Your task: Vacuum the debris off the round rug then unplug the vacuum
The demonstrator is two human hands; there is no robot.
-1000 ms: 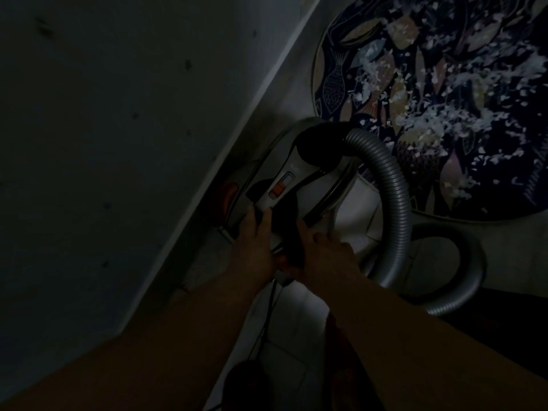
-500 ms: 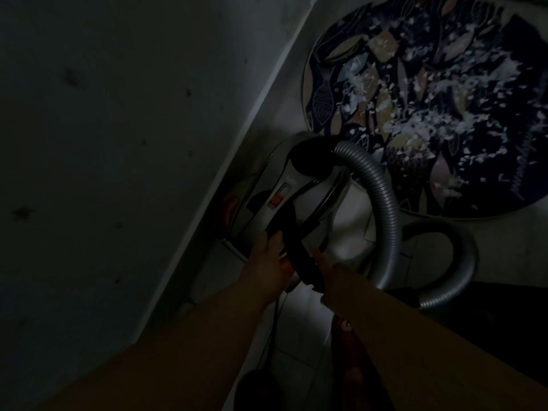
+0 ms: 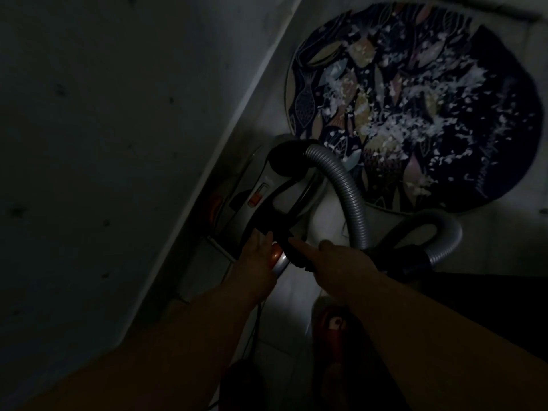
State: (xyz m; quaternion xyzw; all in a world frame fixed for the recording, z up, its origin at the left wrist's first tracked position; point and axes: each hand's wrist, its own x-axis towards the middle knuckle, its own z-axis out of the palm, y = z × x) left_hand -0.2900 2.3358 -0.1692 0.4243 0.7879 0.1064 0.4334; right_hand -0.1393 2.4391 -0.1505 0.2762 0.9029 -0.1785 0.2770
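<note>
head view, and a very dim one. the vacuum (image 3: 237, 209) sits on the floor tight along the wall (image 3: 118, 143), its front end just beside the round rug (image 3: 489, 161). we judge it was parked there to be out of the way yet within hose reach of the mess. its grey hose (image 3: 351, 197) arches out of the front, crosses the rug's near edge and loops back over the floor on our right. the debris (image 3: 397, 129), pale flecks, lies thick across the middle of the rug, so by our reading no cleaning has been done yet.

both arms reach forward and down to the rear of the machine. the left grip (image 3: 256, 253) lies on the rear casing, fingers straight and holding nothing, beside an orange button (image 3: 274, 256). we take this as steadying the body or going for a switch. the right grip (image 3: 338, 259) comes in from the right with one finger stretched toward the rear of the black carry handle (image 3: 283, 231). whether its other fingers wrap round anything we cannot tell in this light. a red slipper (image 3: 335, 324) sits below the right wrist.
</note>
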